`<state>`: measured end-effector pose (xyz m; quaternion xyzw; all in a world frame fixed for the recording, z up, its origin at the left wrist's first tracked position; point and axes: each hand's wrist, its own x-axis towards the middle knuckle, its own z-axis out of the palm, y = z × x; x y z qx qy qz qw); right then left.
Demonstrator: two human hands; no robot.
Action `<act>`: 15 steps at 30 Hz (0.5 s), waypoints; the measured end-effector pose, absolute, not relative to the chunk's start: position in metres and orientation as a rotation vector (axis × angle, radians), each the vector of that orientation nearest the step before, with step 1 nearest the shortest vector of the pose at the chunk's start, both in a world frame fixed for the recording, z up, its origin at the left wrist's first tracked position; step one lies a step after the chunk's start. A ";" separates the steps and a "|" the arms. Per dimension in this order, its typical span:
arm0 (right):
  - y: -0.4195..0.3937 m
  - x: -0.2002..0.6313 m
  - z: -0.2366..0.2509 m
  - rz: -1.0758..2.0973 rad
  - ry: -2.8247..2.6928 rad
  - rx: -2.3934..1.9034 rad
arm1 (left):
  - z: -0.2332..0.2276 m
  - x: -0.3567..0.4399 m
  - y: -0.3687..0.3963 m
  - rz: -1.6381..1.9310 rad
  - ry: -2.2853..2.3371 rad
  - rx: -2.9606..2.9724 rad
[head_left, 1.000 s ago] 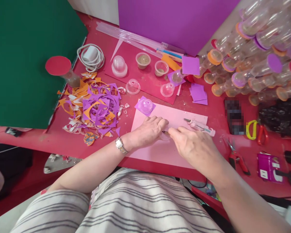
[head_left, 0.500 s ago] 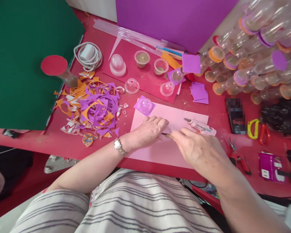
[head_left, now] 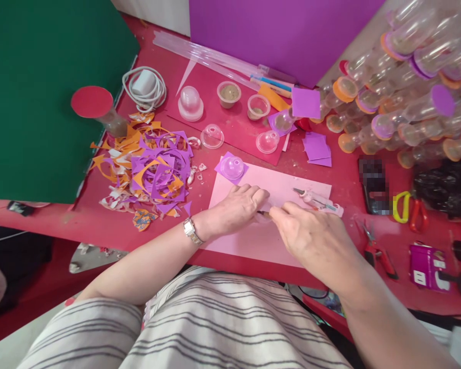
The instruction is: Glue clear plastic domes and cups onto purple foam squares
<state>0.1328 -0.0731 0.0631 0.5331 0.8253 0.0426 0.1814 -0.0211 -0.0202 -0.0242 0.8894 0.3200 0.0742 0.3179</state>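
My left hand lies palm down on the pink sheet, its fingers bent over a clear plastic piece that is mostly hidden. In my right hand is a slim tool with a dark tip, which points left at that piece. The tool's exact kind is hidden by my fingers. Just beyond my left hand, a clear dome lid rests on a purple paper square. A pink glue gun lies on the sheet beyond my right hand.
Purple and orange paper scraps are heaped at left. Clear dome lids and cups stand behind. Stacked clear bottles fill the far right, with yellow-handled scissors and red pliers nearer. A green board rises at left.
The view has shifted slightly, so the scene sits a little further right. Both hands keep nearly the same pose, with the tool tip still by the plastic piece.
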 end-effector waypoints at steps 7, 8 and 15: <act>-0.078 0.138 0.057 0.118 2.395 1.547 | -0.024 -0.021 -0.020 0.230 0.845 2.350; -0.080 0.138 0.056 0.119 2.404 1.556 | -0.024 -0.021 -0.020 0.228 0.845 2.351; -0.083 0.136 0.053 0.154 2.422 1.566 | -0.028 -0.021 -0.021 0.264 0.848 2.369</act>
